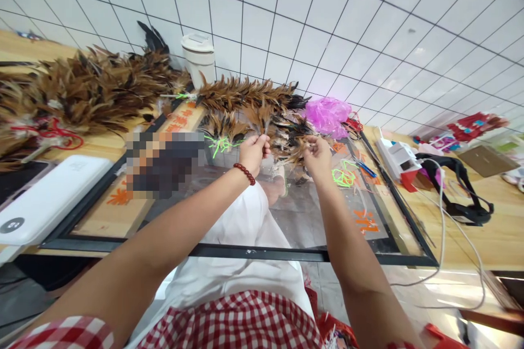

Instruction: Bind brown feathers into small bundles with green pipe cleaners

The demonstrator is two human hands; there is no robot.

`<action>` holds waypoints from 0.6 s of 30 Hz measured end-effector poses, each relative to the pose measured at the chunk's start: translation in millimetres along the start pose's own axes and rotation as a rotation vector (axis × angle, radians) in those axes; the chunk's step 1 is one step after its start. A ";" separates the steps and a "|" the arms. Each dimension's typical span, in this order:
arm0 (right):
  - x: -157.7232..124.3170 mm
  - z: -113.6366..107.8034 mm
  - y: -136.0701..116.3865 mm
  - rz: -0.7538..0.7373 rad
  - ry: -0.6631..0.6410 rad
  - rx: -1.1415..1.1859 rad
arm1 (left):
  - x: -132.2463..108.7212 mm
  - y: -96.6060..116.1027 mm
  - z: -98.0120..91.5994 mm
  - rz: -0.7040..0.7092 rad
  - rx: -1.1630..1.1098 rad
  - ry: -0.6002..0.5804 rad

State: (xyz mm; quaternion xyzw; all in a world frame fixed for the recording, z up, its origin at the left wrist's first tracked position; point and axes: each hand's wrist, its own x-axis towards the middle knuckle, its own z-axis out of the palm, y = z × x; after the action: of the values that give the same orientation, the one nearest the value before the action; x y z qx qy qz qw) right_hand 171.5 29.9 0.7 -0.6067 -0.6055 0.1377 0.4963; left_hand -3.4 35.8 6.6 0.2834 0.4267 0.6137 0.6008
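Observation:
My left hand [252,154] is closed on the quill ends of a small bunch of brown feathers [258,119], which fans upward from the fingertips. My right hand [318,157] is at the right side of a loose pile of brown and black feathers [286,139], its fingers pinched together. Whatever lies between those fingertips is too small to make out. Left of my left hand, another feather bundle [225,128] is tied with bright green string. Behind both hands stretches a long feather duster [245,92] with dark feathers at its right end.
A black-framed glass panel [262,251] lies on the wooden table. Around it are a large feather heap [94,87], a lidded white cup [199,57], a pink plastic bag [327,116], green string [344,174], a blue pen [366,169], a white power bank [53,196] and a black strap [462,191].

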 end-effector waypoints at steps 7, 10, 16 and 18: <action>-30.7 18.0 -28.7 -0.453 -0.400 -0.383 | 8.1 7.2 -2.6 0.119 -0.084 0.154; -32.8 18.8 -29.8 -0.496 -0.526 -0.484 | 8.8 6.6 -3.1 0.119 -0.075 0.159; -10.2 -3.0 -10.4 -0.205 -0.095 -0.444 | 7.8 4.0 -2.9 0.108 -0.064 0.151; -4.3 -9.0 -5.0 -0.202 -0.095 -0.426 | 7.5 3.7 -2.9 0.101 -0.065 0.150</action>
State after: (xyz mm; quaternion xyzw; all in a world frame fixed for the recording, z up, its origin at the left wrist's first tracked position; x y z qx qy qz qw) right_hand 174.5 21.0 6.9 -0.6270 -0.7011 -0.0150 0.3394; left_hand -8.6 42.9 7.2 0.2381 0.4356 0.6764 0.5441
